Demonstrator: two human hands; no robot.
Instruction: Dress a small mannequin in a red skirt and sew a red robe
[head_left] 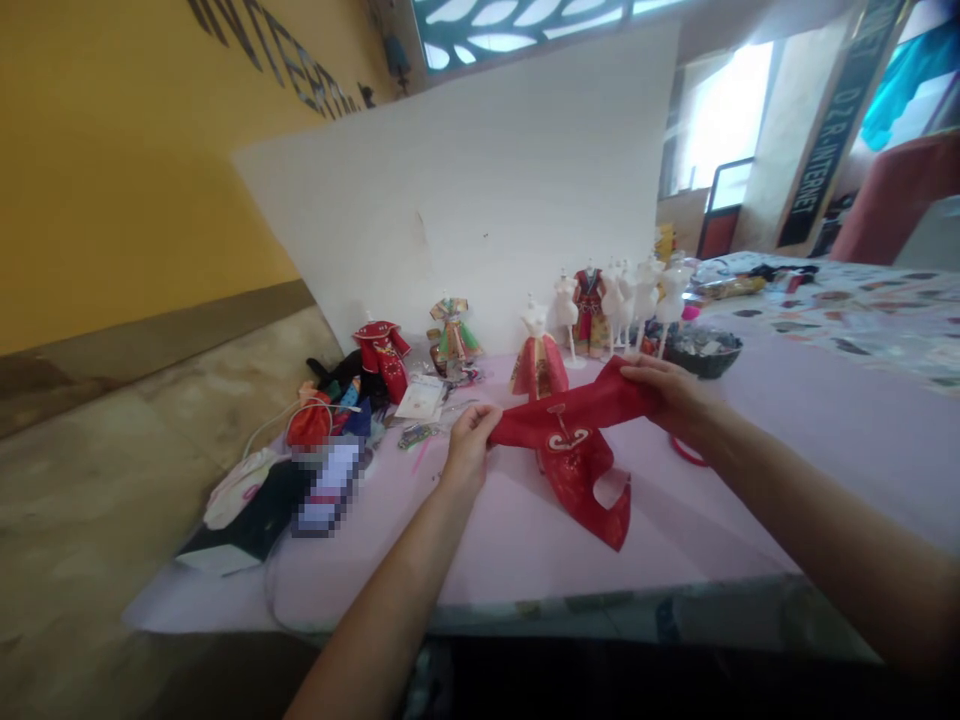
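A small red doll garment with pale curled embroidery is stretched between my two hands above the pink-covered table. My left hand pinches its left end, and my right hand grips the right end, which sits higher. The lower part of the garment hangs down with a rounded cut-out near its tip. Just behind it stands a doll-size dress form wearing a pink and gold skirt. Part of a red ring shows on the table below my right forearm.
Several small white dress forms stand at the back, one in a dark red outfit. A dark bowl is at right. Left are a red doll dress, cloth pieces and a blurred phone-like object. A white board rises behind.
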